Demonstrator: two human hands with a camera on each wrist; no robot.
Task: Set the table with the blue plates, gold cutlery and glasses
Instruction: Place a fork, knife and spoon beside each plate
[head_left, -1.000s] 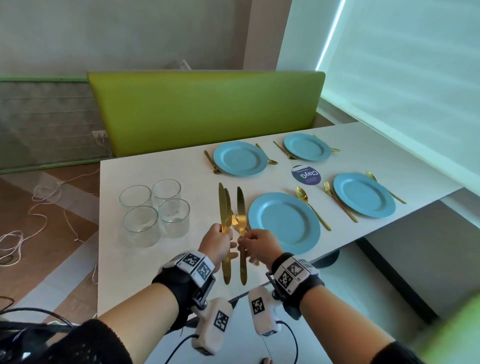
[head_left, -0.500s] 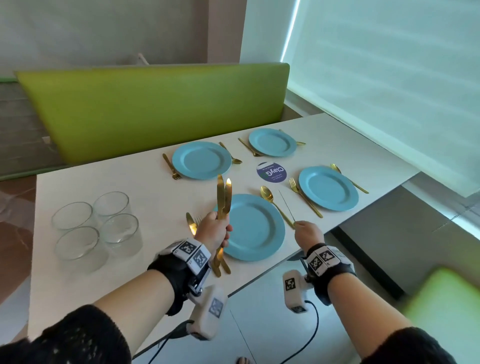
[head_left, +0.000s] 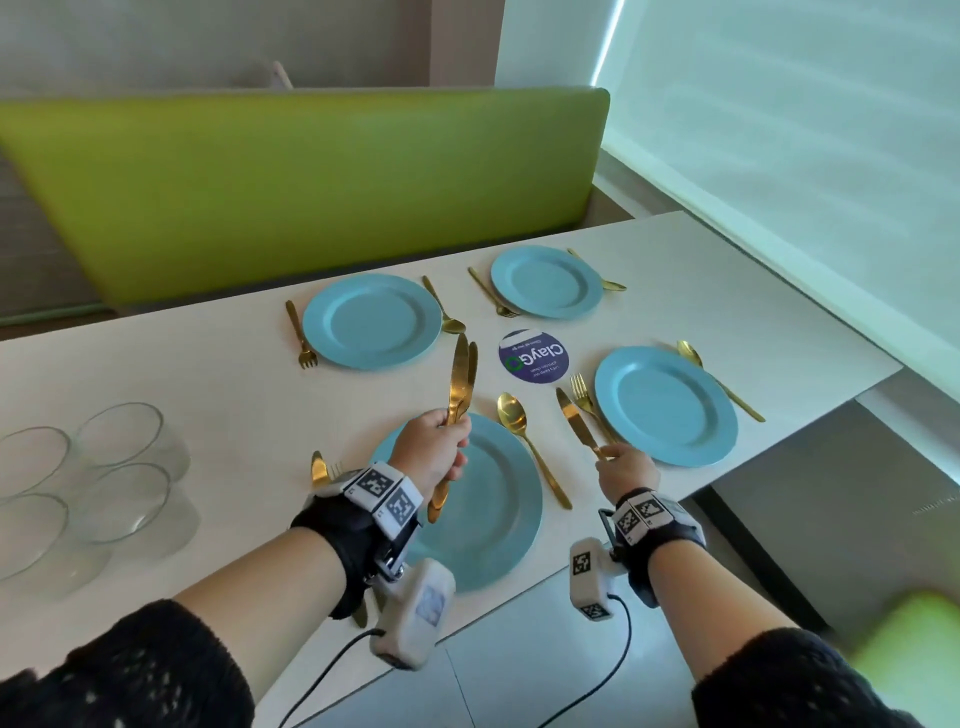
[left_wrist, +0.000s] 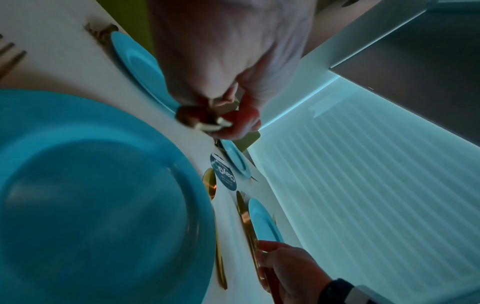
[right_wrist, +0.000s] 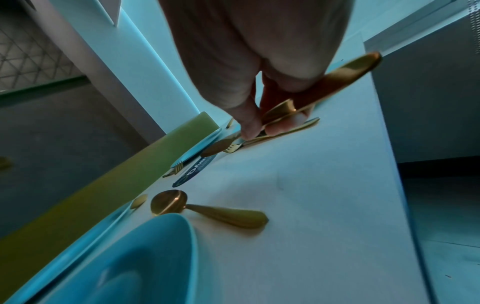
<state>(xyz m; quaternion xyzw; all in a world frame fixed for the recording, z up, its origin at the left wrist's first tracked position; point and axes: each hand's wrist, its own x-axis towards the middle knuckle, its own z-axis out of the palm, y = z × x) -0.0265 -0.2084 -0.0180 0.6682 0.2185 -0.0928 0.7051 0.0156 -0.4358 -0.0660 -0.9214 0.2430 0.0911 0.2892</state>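
Several blue plates sit on the white table (head_left: 218, 364), each flanked by a gold fork and spoon. My left hand (head_left: 447, 431) grips two gold knives (head_left: 460, 384) upright over the near plate (head_left: 483, 519); the left wrist view shows its fingers (left_wrist: 233, 121) curled round the handles. My right hand (head_left: 608, 454) pinches the handle of a third knife (head_left: 574, 421), angled low beside the fork (head_left: 584, 397) left of the near-right plate (head_left: 665, 405). I cannot tell whether its blade touches the table. The right wrist view shows that knife (right_wrist: 337, 76) in my fingers.
Several clear glasses (head_left: 104, 467) stand grouped at the table's left. A knife and fork (head_left: 319, 467) lie left of the near plate, partly hidden by my wrist. A round purple sticker (head_left: 534, 356) marks the middle. A green bench back (head_left: 311, 182) runs behind; the near table edge is close.
My right hand took one knife from the bundle, carried it right and lowered it beside the near-right plate's fork. My left hand stayed over the near plate with two knives.
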